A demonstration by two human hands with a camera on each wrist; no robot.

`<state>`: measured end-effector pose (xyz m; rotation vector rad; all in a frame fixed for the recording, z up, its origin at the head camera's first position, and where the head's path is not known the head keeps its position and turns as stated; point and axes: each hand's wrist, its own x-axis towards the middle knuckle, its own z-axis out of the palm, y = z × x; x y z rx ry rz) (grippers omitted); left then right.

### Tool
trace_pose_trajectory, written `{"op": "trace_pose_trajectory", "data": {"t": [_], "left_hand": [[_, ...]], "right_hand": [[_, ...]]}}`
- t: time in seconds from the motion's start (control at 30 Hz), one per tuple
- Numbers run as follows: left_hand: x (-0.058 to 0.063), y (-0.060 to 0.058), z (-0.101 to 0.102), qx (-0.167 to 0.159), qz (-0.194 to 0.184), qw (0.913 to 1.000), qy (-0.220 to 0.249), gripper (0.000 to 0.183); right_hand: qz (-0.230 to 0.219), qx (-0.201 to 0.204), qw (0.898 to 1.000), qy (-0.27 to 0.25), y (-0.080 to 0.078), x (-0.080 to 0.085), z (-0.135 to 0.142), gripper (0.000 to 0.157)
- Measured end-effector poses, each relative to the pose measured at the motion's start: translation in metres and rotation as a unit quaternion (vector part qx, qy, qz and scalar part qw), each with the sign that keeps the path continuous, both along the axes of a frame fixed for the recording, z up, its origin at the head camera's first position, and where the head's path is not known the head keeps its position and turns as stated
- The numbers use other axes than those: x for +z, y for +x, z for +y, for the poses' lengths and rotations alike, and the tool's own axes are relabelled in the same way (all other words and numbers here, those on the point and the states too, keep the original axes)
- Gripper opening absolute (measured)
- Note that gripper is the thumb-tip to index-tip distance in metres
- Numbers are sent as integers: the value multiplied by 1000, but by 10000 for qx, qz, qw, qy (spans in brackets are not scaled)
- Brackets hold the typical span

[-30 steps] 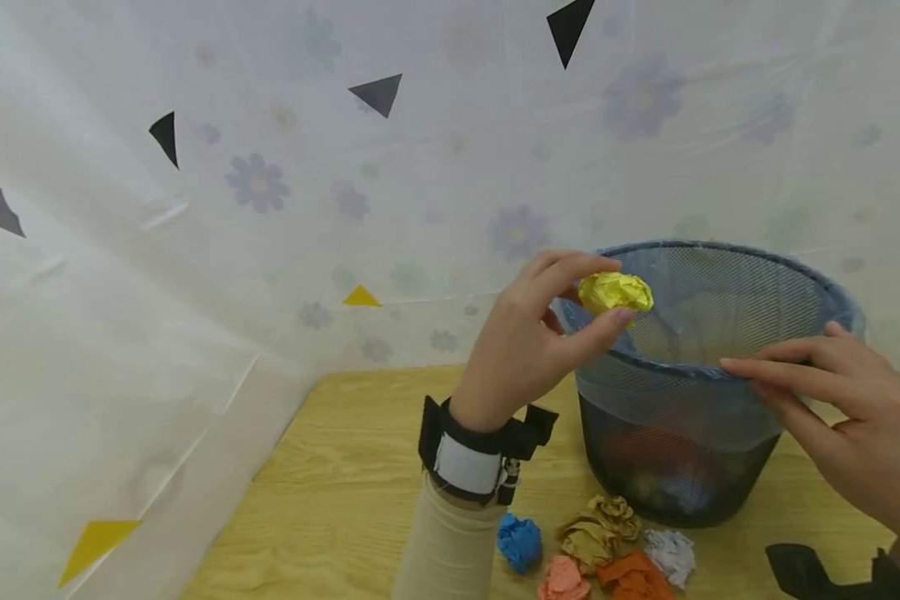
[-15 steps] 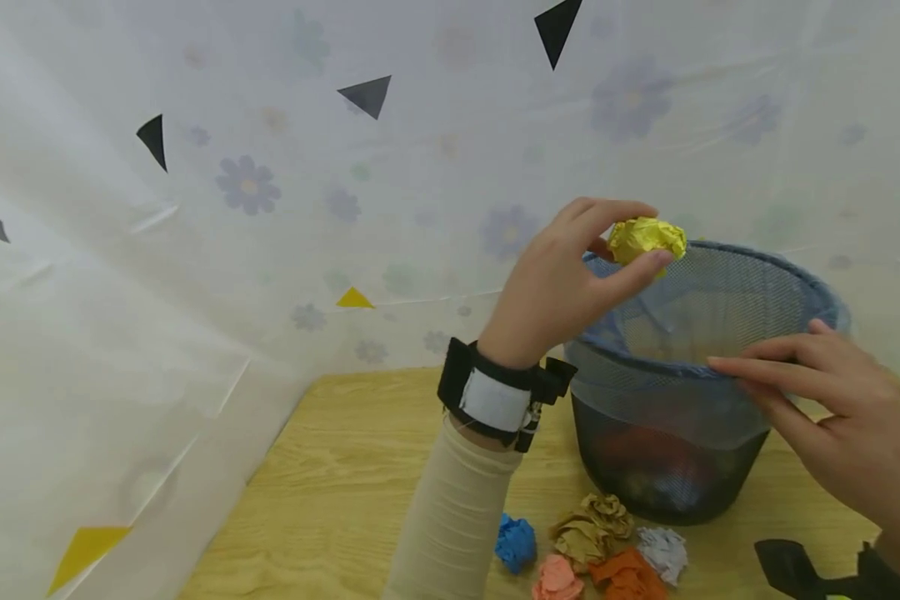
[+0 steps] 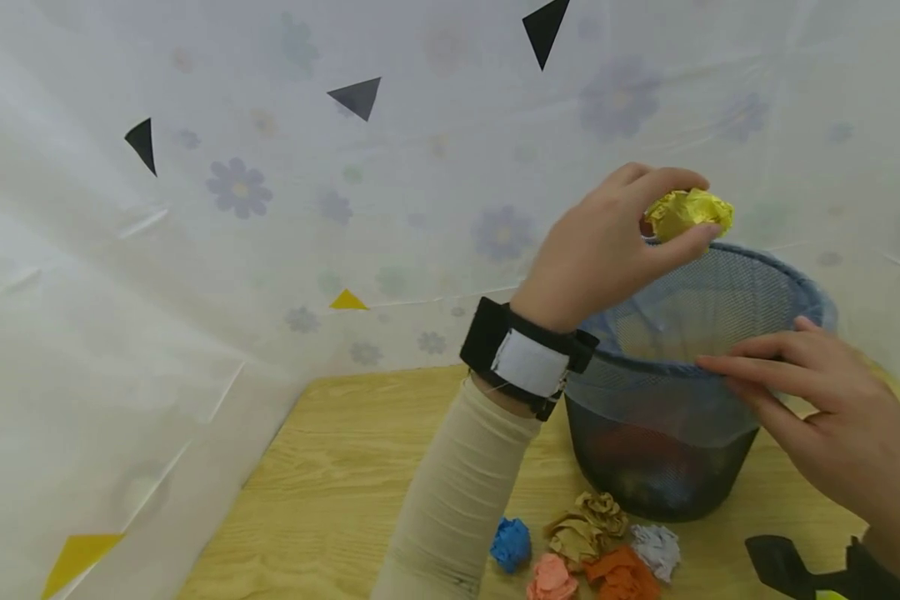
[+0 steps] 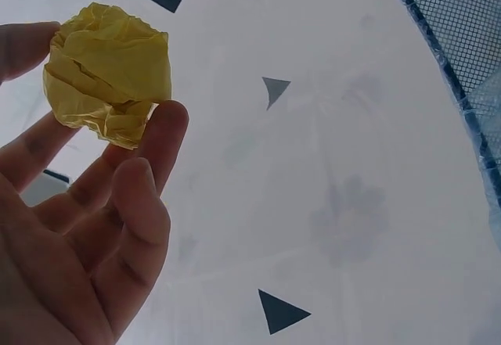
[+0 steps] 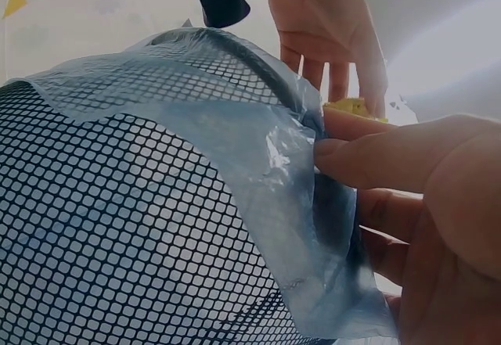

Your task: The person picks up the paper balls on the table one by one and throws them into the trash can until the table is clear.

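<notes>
My left hand [image 3: 607,242] holds a crumpled yellow paper ball [image 3: 686,212] between thumb and fingertips, raised over the opening of a wastebasket [image 3: 652,458]. In the left wrist view the ball [image 4: 109,71] sits at the fingertips, with the palm behind. The basket is dark mesh, lined with a translucent blue plastic bag [image 5: 274,157] folded over its rim. At the near right of that rim my right hand [image 3: 847,408] pinches the bag-covered edge, thumb outside and fingers on the inner side. Dim reddish and pale shapes show through the basket's lower wall.
In front of the basket lie crumpled paper balls: blue [image 3: 510,544], tan [image 3: 587,527], pink [image 3: 551,578], orange [image 3: 622,573] and white [image 3: 656,550]. They rest on a wood-grain table [image 3: 330,483]. A flowered curtain [image 3: 420,208] with triangle patches stands behind.
My left hand has risen and moved right with the yellow paper ball, from the basket's left rim to above its opening. The right hand keeps its pinch on the rim; the view has shifted slightly.
</notes>
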<state>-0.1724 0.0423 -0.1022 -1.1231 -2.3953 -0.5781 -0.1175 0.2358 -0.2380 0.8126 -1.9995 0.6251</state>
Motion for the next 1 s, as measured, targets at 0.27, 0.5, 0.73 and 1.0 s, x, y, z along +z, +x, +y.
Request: {"op": "trace_pose_trajectory", "data": {"t": [0.27, 0.5, 0.73, 1.0], "left_hand": [[-7, -3, 7, 253, -142, 9958, -874, 54], [-13, 5, -1, -10, 91, 9977, -675, 43], [-61, 22, -51, -408, 535, 9977, 67, 31], [-172, 30, -136, 267, -1115, 9909, -699, 25]], "right_hand": [[89, -18, 9999, 84, 2, 1, -3, 51], [181, 46, 9998, 83, 3, 2, -2, 49], [103, 50, 9999, 8, 2, 1, -5, 48], [-68, 97, 9998, 135, -4, 5, -15, 57]]}}
